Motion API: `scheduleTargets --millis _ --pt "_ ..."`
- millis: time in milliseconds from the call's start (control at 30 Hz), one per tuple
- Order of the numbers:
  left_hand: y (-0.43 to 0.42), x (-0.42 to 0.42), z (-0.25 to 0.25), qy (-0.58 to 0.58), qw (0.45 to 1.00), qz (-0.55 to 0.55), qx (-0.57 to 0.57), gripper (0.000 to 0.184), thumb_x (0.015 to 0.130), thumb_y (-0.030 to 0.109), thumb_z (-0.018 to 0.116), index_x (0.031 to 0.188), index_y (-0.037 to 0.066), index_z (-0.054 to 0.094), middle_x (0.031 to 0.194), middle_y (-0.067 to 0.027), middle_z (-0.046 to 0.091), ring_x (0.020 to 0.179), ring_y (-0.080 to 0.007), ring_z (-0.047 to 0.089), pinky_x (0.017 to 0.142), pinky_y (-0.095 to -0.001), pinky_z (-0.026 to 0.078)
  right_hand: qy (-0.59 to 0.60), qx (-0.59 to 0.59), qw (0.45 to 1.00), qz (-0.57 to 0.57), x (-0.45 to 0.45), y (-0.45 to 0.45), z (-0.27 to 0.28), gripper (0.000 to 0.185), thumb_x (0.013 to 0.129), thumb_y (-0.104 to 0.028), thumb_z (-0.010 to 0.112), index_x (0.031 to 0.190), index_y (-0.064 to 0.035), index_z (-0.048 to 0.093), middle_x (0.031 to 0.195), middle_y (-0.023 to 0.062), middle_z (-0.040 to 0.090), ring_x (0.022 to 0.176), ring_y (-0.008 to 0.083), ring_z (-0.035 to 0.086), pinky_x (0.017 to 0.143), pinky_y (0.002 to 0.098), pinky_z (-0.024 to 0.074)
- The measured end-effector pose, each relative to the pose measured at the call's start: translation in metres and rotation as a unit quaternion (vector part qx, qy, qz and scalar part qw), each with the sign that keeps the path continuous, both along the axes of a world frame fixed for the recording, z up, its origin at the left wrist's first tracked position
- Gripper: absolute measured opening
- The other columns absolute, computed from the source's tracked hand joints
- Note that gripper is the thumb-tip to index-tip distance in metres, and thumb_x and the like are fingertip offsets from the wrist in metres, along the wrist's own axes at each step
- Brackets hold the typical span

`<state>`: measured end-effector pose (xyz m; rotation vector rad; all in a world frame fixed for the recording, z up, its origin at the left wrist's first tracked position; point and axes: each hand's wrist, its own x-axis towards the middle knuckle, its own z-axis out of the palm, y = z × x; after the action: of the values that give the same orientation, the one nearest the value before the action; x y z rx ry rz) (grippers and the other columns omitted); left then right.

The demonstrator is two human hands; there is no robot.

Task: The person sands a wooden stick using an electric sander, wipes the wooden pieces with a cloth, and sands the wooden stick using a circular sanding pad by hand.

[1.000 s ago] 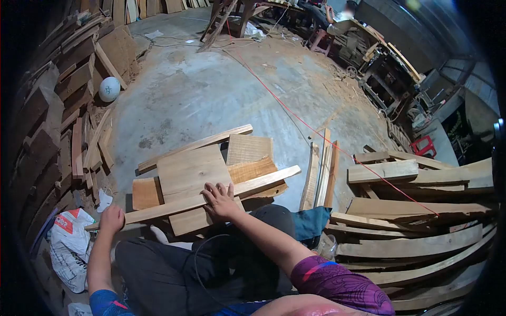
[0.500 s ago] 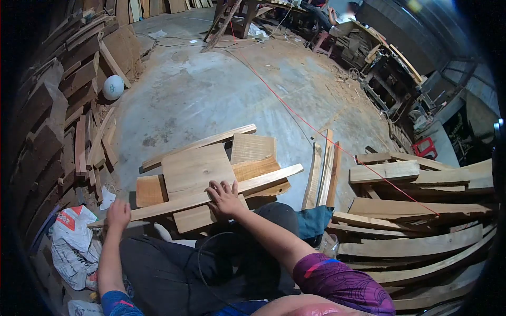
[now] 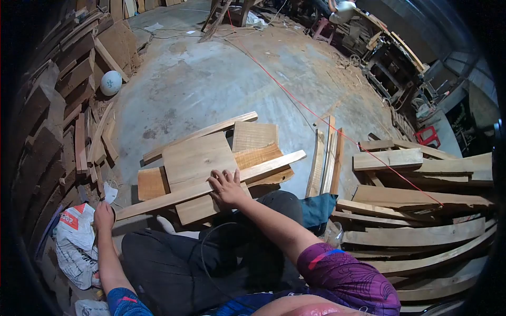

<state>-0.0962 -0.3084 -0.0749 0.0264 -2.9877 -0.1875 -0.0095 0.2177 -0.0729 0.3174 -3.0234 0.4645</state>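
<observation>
A long pale wood strip [image 3: 263, 167] lies slantwise over a wide flat board [image 3: 197, 160] and a smaller board [image 3: 203, 209] in front of my knees. My right hand [image 3: 226, 188] rests on the strip near its middle, fingers spread over its far edge. At the strip's left end is my left hand [image 3: 104, 215], its fingers curled; what they hold, if anything, is too small to make out. Beneath and behind the wide board are a reddish-brown piece [image 3: 152, 183], a rough-edged plank [image 3: 258, 156], a square block [image 3: 255, 136] and another long strip [image 3: 203, 134].
Three narrow strips [image 3: 331, 155] lie right of the boards, beside a large lumber stack [image 3: 416, 237]. A white sack [image 3: 78, 242] is at my left. A red line [image 3: 295, 98] crosses the floor. Wood piles and a white ball [image 3: 111, 83] stand left. A person [image 3: 342, 11] sits far off.
My left hand has shifted slightly left and down, off the top of the strip to its end. My right hand stays on the strip. The view has tilted a little.
</observation>
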Motion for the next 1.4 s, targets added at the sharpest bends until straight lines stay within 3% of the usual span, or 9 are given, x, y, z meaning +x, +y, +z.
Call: scheduleTargets --millis 167,233,467,667,733,833,933,1133,1400 --pt "0.107 -0.016 0.018 -0.106 0.987 -0.122 -0.002 0.033 0.094 0.027 0.045 0.086 0.002 0.065 0.095 -0.0210 0.065 0.094 -0.0409 0.061 0.082 -0.0518 0.049 -0.017 0.002 1.000 -0.002 0.000 -0.001 -0.001 0.059 0.090 -0.043 0.061 0.141 -0.0207 0.042 0.152 0.0105 0.033 0.138 0.0406 0.029 0.109 0.0754 0.0075" --pt "0.161 -0.019 0.018 -0.101 0.968 -0.222 0.053 0.034 0.095 0.029 0.045 0.086 0.003 0.065 0.095 -0.0200 0.066 0.091 -0.0400 0.063 0.081 -0.0526 0.050 -0.019 0.006 1.000 -0.002 0.000 -0.001 0.000 0.059 0.090 -0.043 0.061 0.141 -0.0207 0.041 0.152 0.0106 0.032 0.138 0.0404 0.029 0.110 0.0744 0.0081" --pt "0.296 0.015 0.007 0.018 0.956 -0.280 0.088 0.022 0.091 0.028 0.056 0.089 0.007 0.064 0.095 -0.0149 0.065 0.086 -0.0368 0.065 0.073 -0.0499 0.054 -0.033 0.005 0.999 0.001 -0.002 0.001 0.004 0.058 0.090 -0.043 0.061 0.140 -0.0198 0.042 0.152 0.0101 0.033 0.138 0.0400 0.029 0.110 0.0745 0.0094" --pt "0.205 -0.012 0.033 -0.077 0.929 -0.354 -0.074 0.020 0.096 0.020 0.049 0.089 0.005 0.061 0.095 -0.0164 0.061 0.089 -0.0372 0.064 0.077 -0.0486 0.054 -0.002 0.001 1.000 0.001 -0.001 0.001 -0.003 0.054 0.090 -0.042 0.060 0.138 -0.0205 0.045 0.151 0.0093 0.035 0.136 0.0397 0.032 0.109 0.0755 0.0110" --pt "0.148 -0.029 0.009 -0.107 0.915 -0.373 -0.108 0.021 0.096 0.020 0.050 0.091 0.004 0.061 0.096 -0.0169 0.061 0.090 -0.0367 0.063 0.078 -0.0478 0.054 -0.017 0.001 1.000 0.000 -0.001 0.001 -0.001 0.055 0.091 -0.042 0.060 0.139 -0.0209 0.044 0.152 0.0092 0.034 0.137 0.0399 0.031 0.109 0.0755 0.0100" --pt "0.088 -0.022 0.005 -0.067 0.955 -0.274 -0.089 0.026 0.099 0.027 0.049 0.103 0.004 0.060 0.102 -0.0193 0.060 0.091 -0.0390 0.063 0.080 -0.0485 0.053 -0.025 0.007 1.000 0.002 0.000 0.001 0.004 0.057 0.091 -0.044 0.058 0.141 -0.0210 0.042 0.153 0.0094 0.033 0.138 0.0406 0.030 0.109 0.0759 0.0089" --pt "0.052 -0.010 0.008 -0.059 0.976 -0.198 -0.067 0.025 0.098 0.026 0.050 0.101 0.003 0.060 0.103 -0.0200 0.059 0.086 -0.0407 0.063 0.077 -0.0496 0.053 -0.020 0.006 1.000 0.003 -0.001 0.001 0.003 0.057 0.091 -0.046 0.058 0.140 -0.0206 0.043 0.152 0.0092 0.033 0.139 0.0407 0.030 0.110 0.0759 0.0081" --pt "0.014 -0.001 0.012 -0.042 0.991 -0.088 -0.093 0.026 0.099 0.028 0.049 0.100 0.004 0.059 0.101 -0.0181 0.059 0.080 -0.0397 0.067 0.070 -0.0512 0.055 -0.002 0.008 1.000 0.009 0.004 -0.002 0.009 0.053 0.093 -0.044 0.058 0.138 -0.0194 0.044 0.146 0.0093 0.037 0.134 0.0404 0.033 0.108 0.0772 0.0118" --pt "0.050 0.005 -0.002 -0.017 0.984 -0.155 -0.083 0.030 0.098 0.035 0.050 0.097 0.006 0.061 0.103 -0.0158 0.060 0.078 -0.0398 0.066 0.068 -0.0522 0.054 0.007 0.015 1.000 0.008 0.002 -0.003 0.011 0.054 0.091 -0.040 0.061 0.138 -0.0201 0.044 0.146 0.0081 0.037 0.133 0.0382 0.034 0.107 0.0769 0.0131"
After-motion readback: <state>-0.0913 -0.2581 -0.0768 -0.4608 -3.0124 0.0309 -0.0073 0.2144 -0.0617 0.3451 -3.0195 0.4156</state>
